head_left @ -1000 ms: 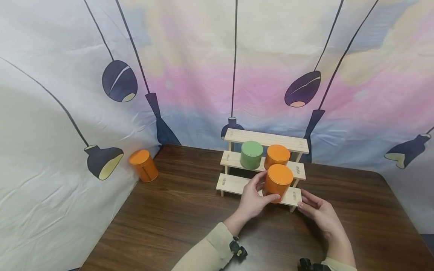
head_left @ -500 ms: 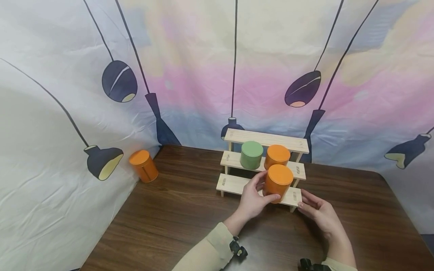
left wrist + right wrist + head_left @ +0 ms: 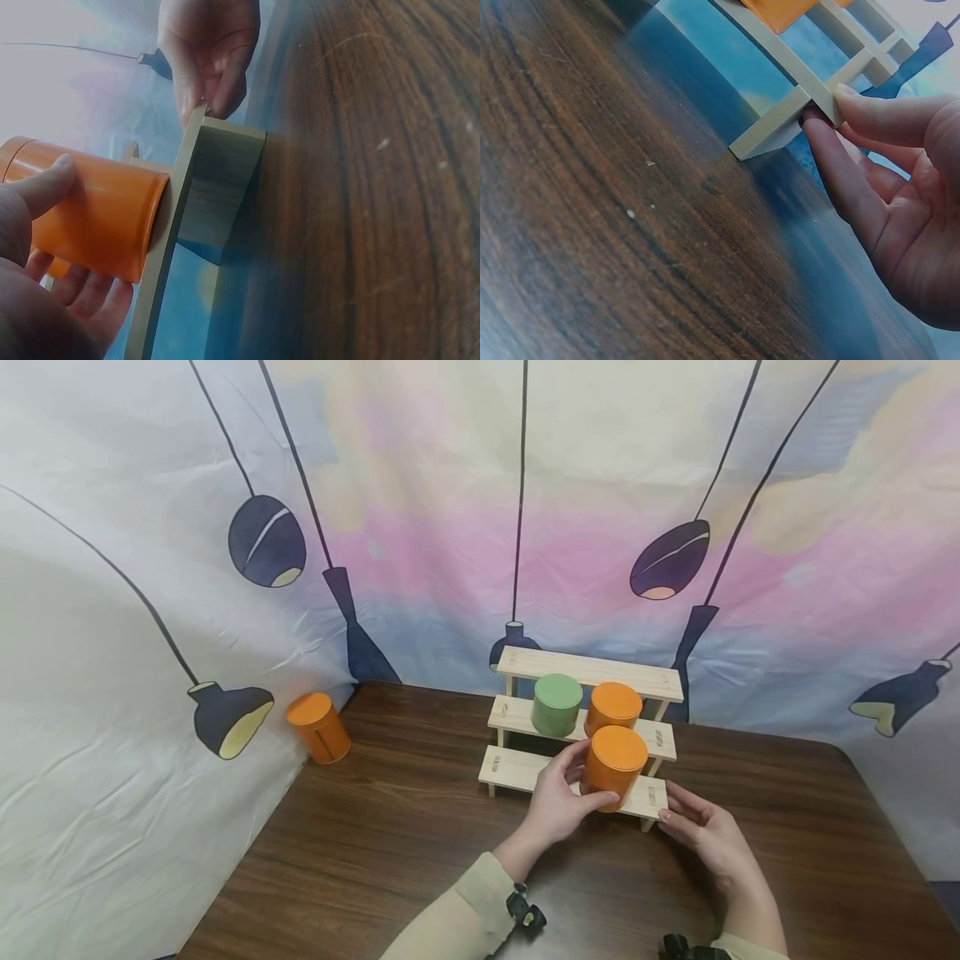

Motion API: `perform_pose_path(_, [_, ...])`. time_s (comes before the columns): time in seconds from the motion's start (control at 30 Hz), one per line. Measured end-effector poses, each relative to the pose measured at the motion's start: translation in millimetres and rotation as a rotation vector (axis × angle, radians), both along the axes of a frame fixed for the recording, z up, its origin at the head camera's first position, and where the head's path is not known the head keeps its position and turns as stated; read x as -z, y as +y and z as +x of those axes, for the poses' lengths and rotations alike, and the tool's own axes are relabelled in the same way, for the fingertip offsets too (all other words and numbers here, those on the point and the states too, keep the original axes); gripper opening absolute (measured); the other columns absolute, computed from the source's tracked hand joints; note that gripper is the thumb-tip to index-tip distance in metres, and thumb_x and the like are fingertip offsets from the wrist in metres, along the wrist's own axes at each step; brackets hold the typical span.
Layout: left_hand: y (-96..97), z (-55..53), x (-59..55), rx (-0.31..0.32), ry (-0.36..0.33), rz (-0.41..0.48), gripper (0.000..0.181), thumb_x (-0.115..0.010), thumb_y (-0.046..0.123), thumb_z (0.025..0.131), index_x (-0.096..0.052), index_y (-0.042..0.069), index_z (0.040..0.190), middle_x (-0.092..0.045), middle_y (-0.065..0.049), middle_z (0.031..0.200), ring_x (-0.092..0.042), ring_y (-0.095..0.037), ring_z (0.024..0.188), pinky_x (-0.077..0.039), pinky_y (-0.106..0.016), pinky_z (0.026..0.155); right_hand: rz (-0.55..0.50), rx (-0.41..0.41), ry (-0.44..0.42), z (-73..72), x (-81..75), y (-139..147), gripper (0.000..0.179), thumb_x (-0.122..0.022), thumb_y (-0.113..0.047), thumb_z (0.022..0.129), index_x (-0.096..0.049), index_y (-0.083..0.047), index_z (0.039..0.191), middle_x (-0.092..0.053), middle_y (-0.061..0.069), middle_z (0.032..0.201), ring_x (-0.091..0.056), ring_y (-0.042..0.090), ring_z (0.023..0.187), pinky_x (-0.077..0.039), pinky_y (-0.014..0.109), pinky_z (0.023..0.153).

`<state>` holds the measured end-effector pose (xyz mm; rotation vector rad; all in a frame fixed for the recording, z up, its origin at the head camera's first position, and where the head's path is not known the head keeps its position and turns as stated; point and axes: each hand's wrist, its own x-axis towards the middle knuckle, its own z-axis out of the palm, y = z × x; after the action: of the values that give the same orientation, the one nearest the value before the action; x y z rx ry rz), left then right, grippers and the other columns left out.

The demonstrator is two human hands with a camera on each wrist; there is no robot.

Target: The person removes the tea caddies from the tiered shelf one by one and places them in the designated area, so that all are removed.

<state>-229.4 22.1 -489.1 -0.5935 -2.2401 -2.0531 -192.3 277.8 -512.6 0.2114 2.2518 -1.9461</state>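
Note:
My left hand grips an orange canister with the thumb along its near side and the fingers round its far side. The canister's base meets the lowest step of a three-tier wooden display stand, as the left wrist view shows. My right hand pinches the right end of that lowest step, thumb on top and a finger underneath. On the middle step stand a green canister and another orange canister, side by side. The held canister partly covers the orange one behind it.
A further orange canister stands at the table's left back edge, near the fabric. The dark wooden table bears the stand. Behind it hangs a backdrop cloth printed with lamps. The stand's top step is close to the backdrop.

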Motion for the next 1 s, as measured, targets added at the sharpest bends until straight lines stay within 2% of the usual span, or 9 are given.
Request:
perform_pose_path(0.6, [-4.4, 1.0, -2.9, 0.018, -0.03, -0.011, 0.077, -0.095, 0.009, 0.083, -0.058, 0.013, 0.15, -0.066, -0.002, 0.142, -0.067, -0.015, 0.124, -0.053, -0.031, 0.107, 0.002, 0.002, -0.015, 0.2, 0.7, 0.7, 0.071, -0.071, -0.01, 0.105, -0.033, 0.005, 0.164, -0.046, 0.032, 0.158, -0.068, -0.003, 0.104, -0.06, 0.026, 0.093])
perform_pose_path(0.87, [-8.5, -0.7, -6.2, 0.01, -0.054, 0.005, 0.076, -0.095, 0.008, 0.082, -0.06, 0.013, 0.15, -0.067, -0.001, 0.14, -0.067, -0.015, 0.123, -0.054, -0.036, 0.108, -0.009, 0.001, -0.006, 0.8, -1.1, -0.2, 0.071, -0.072, -0.011, 0.104, -0.035, 0.005, 0.163, -0.047, 0.032, 0.158, -0.068, -0.002, 0.106, -0.06, 0.027, 0.094])
perform_pose_path(1.0, [-9.0, -0.8, -8.1, -0.003, -0.046, -0.009, 0.076, -0.095, 0.008, 0.082, -0.06, 0.012, 0.149, -0.067, -0.001, 0.14, -0.065, -0.014, 0.125, -0.053, -0.037, 0.11, -0.013, -0.002, -0.006, 0.6, -1.0, 0.0, 0.072, -0.072, -0.011, 0.104, -0.034, 0.006, 0.163, -0.047, 0.032, 0.157, -0.069, -0.001, 0.106, -0.06, 0.027, 0.094])
